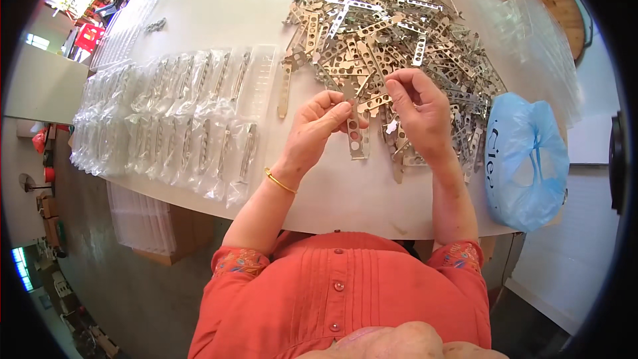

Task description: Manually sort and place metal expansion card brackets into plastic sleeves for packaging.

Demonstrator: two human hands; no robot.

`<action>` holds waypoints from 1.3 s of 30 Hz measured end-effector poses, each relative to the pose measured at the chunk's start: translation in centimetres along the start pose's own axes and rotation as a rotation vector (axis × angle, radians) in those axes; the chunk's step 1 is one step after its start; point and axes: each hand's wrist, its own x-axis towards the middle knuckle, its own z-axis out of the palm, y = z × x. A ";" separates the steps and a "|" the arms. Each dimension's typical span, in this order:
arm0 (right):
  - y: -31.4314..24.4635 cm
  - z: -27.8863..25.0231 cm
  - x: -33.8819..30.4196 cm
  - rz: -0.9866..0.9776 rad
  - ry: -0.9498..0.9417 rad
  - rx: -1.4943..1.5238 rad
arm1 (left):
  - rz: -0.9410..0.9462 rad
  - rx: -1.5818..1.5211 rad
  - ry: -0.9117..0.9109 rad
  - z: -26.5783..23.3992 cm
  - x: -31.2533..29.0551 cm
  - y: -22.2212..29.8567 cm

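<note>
Head view: left hand (318,125) grips a perforated metal strip (355,134) at the centre of the frame

The strip is pinched between the thumb and fingers of the left hand, its holed lower end pointing down toward the near edge of the white table (332,203). Just right of centre, the right hand (425,110) is raised with its fingers curled and the thumb near the forefinger; whether anything sits between those fingertips, I cannot tell. The two hands are apart, with the held strip between them and closer to the left one.

Behind and around the right hand, a loose heap of metal strips (379,33) fills the upper centre and spreads to the right, its pieces lying across one another at many angles. Left of centre, a clear plastic tray (267,66) bears two rows of metal strips in clear bags (189,136), set side by side. In the upper left, a small cluster of metal pieces (156,25) lies near clear ridged plastic sheets (126,30). A blue plastic bag (528,159) stands at the right edge of the table, below clear plastic trays (541,46) in the upper right. A yellow bracelet (280,181) circles the left wrist, and a red shirt (339,292) fills the lower centre
</note>
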 end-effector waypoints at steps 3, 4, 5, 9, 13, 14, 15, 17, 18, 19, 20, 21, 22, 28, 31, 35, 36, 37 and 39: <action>1.2 0.4 -0.6 -0.016 -0.025 -0.052 | -0.015 -0.017 0.005 -0.4 -0.6 -0.6; 1.3 0.6 -0.8 -0.016 -0.029 -0.051 | -0.020 -0.021 0.007 -0.5 -0.8 -0.7; 1.4 0.8 -1.0 -0.024 -0.044 -0.075 | -0.019 -0.022 0.011 -0.6 -1.0 -0.7; 1.7 1.5 -1.6 -0.016 -0.096 -0.105 | -0.042 -0.054 0.014 -0.8 -1.5 -0.9; 1.4 2.1 -2.5 0.001 -0.107 -0.145 | -0.097 -0.108 0.019 -1.1 -1.7 -0.9; 1.4 2.2 -2.7 -0.002 -0.117 -0.143 | -0.094 -0.113 0.021 -1.4 -1.7 -1.1; 1.4 2.3 -2.8 -0.004 -0.127 -0.142 | -0.103 -0.156 0.013 -1.8 -1.6 -1.5; 1.4 2.4 -2.8 -0.015 -0.127 -0.159 | -0.107 -0.205 0.006 -2.2 -1.5 -1.9; 1.5 2.4 -2.9 -0.026 -0.121 -0.170 | -0.102 -0.228 0.013 -2.3 -1.5 -2.1; 1.5 2.5 -2.9 -0.028 -0.124 -0.177 | -0.098 -0.251 0.018 -2.3 -1.4 -2.2; 1.6 2.5 -2.9 -0.033 -0.112 -0.192 | -0.094 -0.257 0.017 -2.3 -1.4 -2.2; 1.5 2.5 -2.9 -0.039 -0.099 -0.207 | -0.104 -0.261 0.015 -2.2 -1.4 -2.1; 1.3 2.7 -2.8 -0.043 -0.104 -0.212 | -0.113 -0.264 0.015 -2.2 -1.5 -2.0; 2.4 3.4 -0.8 -0.309 -0.068 -0.541 | -0.059 -0.289 0.009 -2.6 -1.4 -2.6; 3.0 4.0 0.3 -0.378 -0.104 -0.686 | -0.053 -0.299 0.023 -2.6 -1.4 -2.6; 3.2 4.0 1.1 -0.530 -0.169 -0.893 | -0.041 -0.308 0.028 -2.6 -1.4 -2.5; 3.2 3.9 1.3 -0.536 -0.208 -0.956 | -0.041 -0.306 0.030 -2.6 -1.4 -2.4; 3.2 3.8 1.3 -0.541 -0.211 -0.959 | -0.042 -0.305 0.032 -2.6 -1.4 -2.4; 3.3 3.5 1.5 -0.603 -0.215 -0.981 | -0.028 -0.305 0.030 -2.6 -1.4 -2.4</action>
